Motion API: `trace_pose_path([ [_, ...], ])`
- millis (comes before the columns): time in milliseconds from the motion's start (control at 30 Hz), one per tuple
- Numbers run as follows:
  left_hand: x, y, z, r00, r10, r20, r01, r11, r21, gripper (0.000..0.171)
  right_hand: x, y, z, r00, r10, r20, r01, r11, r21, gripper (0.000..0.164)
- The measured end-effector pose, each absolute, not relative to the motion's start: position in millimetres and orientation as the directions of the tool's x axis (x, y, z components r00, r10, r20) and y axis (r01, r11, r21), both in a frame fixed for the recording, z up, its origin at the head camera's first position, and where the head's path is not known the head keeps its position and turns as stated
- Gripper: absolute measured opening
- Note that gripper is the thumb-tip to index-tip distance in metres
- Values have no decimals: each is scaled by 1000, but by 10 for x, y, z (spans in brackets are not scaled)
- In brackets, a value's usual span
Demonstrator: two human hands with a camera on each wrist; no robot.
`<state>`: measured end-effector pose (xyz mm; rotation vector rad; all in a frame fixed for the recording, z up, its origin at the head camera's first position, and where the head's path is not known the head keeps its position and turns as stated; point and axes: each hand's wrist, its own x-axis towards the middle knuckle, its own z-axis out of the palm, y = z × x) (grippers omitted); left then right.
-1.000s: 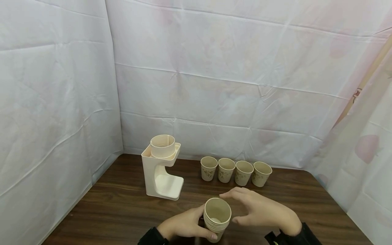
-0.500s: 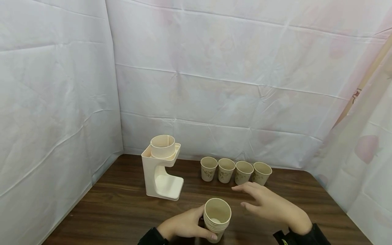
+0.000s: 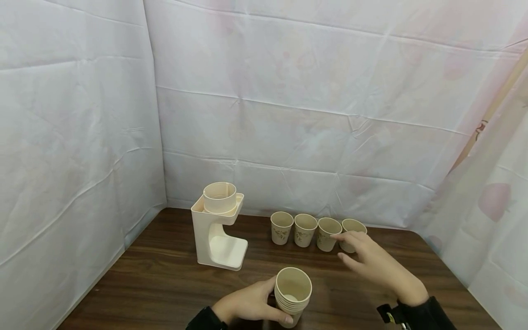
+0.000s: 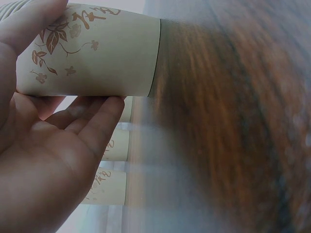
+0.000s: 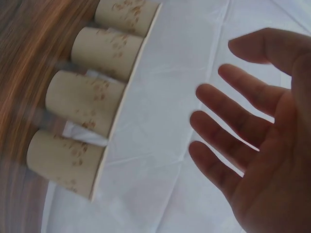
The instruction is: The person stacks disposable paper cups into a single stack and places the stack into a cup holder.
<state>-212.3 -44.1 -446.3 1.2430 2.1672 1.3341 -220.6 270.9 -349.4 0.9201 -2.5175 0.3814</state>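
A nested stack of beige paper cups (image 3: 292,300), its pale rims layered beneath one open mouth, tilts slightly in the grasp of a person's left hand (image 3: 249,301) at the bottom centre of the frame, over a dark wood-grain table (image 3: 144,275). The right hand (image 3: 377,266), released with fingers extended, hovers to the stack's upper right, apart from a row of four matching cups (image 3: 305,231). Brown leaves, blossoms and brush-style lettering (image 4: 92,18), not clearly legible, decorate the stack's outer cup.
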Motion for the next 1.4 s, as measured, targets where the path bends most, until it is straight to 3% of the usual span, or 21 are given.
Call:
trace_pose_path([
  [233, -2119, -446, -4459, -582, 796, 165, 517, 206, 831, 70, -2322, 2845, -3532, -637, -509, 579, -648, 760, -45, 40],
  [700, -2109, -441, -4424, -587, 793, 159, 498, 199, 844, 69, -2541, 3042, -3671, -652, -448, 612, -570, 822, -6, 52],
  [1400, -2129, -443, -4460, -578, 800, 163, 498, 187, 846, 70, -2769, 3121, -3838, -841, -309, 443, -406, 903, -142, 51],
])
